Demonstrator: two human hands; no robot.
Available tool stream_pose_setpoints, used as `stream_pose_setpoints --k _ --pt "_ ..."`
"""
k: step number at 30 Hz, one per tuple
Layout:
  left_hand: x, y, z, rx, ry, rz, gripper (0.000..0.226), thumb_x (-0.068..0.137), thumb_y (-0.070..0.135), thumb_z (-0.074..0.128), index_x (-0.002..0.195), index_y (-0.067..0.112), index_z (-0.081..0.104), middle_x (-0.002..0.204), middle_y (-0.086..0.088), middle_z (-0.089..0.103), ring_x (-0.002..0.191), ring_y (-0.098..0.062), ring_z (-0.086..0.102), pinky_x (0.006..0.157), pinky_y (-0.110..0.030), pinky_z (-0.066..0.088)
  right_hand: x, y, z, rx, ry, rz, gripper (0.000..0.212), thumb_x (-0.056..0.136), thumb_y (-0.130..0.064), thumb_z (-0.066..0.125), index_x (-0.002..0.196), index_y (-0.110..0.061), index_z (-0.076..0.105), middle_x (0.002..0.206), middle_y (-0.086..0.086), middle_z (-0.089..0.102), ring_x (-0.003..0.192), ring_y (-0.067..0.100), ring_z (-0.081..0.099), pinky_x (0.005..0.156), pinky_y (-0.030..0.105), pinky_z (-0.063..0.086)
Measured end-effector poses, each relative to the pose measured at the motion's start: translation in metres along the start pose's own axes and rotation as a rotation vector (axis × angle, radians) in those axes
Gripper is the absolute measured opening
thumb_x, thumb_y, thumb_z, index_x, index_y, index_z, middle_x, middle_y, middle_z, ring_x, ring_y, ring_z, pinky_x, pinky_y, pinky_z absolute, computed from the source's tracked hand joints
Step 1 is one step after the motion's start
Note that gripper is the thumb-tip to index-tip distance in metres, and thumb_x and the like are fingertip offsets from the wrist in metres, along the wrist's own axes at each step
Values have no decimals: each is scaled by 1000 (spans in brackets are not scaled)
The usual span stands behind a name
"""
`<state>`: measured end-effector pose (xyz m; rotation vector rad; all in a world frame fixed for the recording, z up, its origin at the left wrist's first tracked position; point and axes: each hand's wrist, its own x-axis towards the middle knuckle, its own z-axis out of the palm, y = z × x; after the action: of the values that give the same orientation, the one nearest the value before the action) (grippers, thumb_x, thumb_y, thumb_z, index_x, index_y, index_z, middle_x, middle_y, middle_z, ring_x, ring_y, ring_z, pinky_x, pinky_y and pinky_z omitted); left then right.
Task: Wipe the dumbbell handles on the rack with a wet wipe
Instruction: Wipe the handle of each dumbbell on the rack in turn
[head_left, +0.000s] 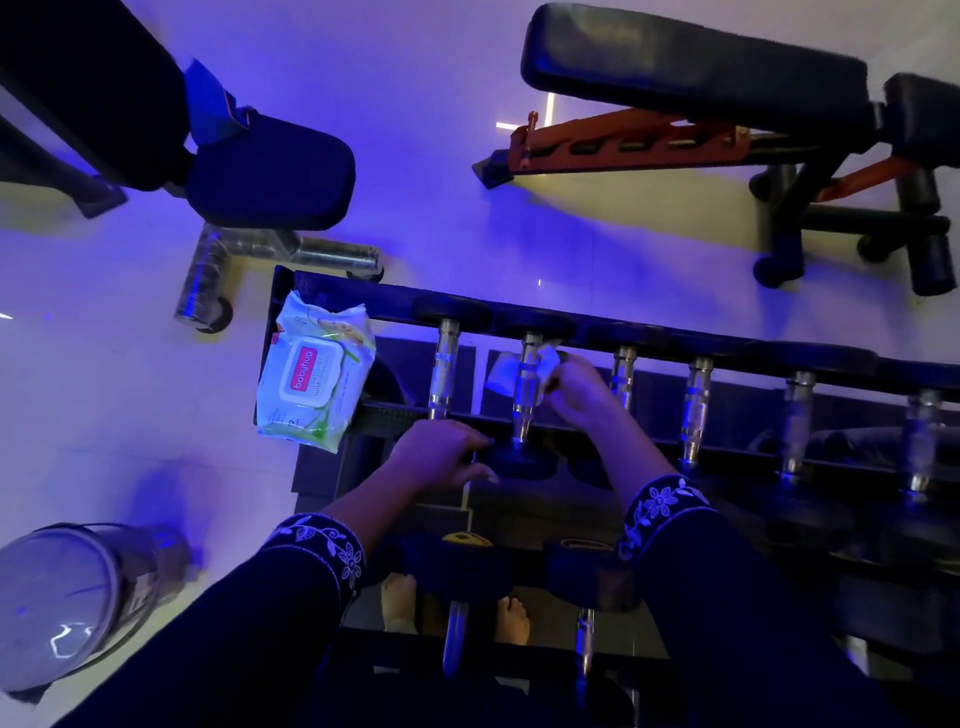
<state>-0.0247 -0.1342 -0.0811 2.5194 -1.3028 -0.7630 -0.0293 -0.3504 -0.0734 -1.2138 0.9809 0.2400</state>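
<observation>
Glossy white tile floor (441, 93) under me, washed in violet-blue light, with pale yellowish patches where shadows fall. A thin bright reflection line shows on the tiles near the top centre. Upper right: an adjustable bench (691, 67) with a black padded back, orange notched frame and black roller pads at its far end. Upper left: a second bench (270, 171), dark padded seat, its metal foot on small wheels (208, 312). Lower left: a clear lidded bin (57, 592) standing on the floor. No walls or windows in my view.
</observation>
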Motion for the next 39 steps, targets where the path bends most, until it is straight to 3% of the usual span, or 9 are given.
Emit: stream_pose_setpoints --k 7,10,14,18,22,27,31,35,39 --pt "-1 2 -3 0 1 1 66 85 65 57 137 24 56 136 4 60 124 -18 55 89 -31 46 -33 28 4 -340 2 -100 27 86 7 42 73 -6 61 52 1 55 44 10 50 42 17 39" --pt "1 4 -7 -35 -22 -39 65 81 65 62 132 25 60 127 1 66 118 -21 59 88 -32 48 -34 31 -2 -516 231 -230 26 81 0 48 59 -13 53 52 0 44 48 9 42 47 23 32" --pt "2 21 -13 -163 -45 -143 58 74 61 72 115 22 70 103 -3 72 101 -21 65 74 -28 46 -45 20 -4 -285 356 -176 17 76 -6 47 62 -15 51 60 7 43 57 15 49 46 21 39" --pt "-6 56 -15 -441 207 -166 38 75 53 76 90 18 74 82 1 70 83 -16 67 64 -27 45 -72 21 -18 -96 337 -82 20 83 0 45 69 -13 49 64 12 45 54 23 50 36 26 44" --pt "-4 98 -20 -896 313 -193 40 81 29 79 114 10 70 97 1 70 90 -8 64 73 -7 47 -98 22 -40 153 207 -54 17 82 9 39 75 -2 50 68 16 43 53 25 49 48 31 47" --pt "14 137 -30 -1609 117 -457 16 90 28 66 91 12 68 87 -11 68 70 -18 65 60 -26 52 -128 17 -68 146 -91 -134 36 76 14 43 107 3 57 79 18 54 62 25 54 52 30 48" --pt "16 161 -30 -1672 241 -488 10 85 0 66 93 5 65 87 -14 68 72 -23 67 58 -29 56 -139 20 -100 98 -179 -199 31 77 18 42 84 -3 64 66 10 60 48 15 56 41 21 47" --pt "14 193 -21 -1586 356 -555 24 80 -14 65 83 9 59 80 -11 65 66 -20 65 52 -26 54 -147 25 -136 107 -244 -137 45 77 17 41 51 -12 63 56 9 54 49 18 55 54 29 55" --pt "20 223 -13 -1534 512 -695 33 77 -14 69 71 13 51 73 -8 61 64 -18 59 38 -18 46 -153 19 -171 228 -307 21 25 86 -5 44 69 -2 62 58 8 47 60 24 52 53 35 58"
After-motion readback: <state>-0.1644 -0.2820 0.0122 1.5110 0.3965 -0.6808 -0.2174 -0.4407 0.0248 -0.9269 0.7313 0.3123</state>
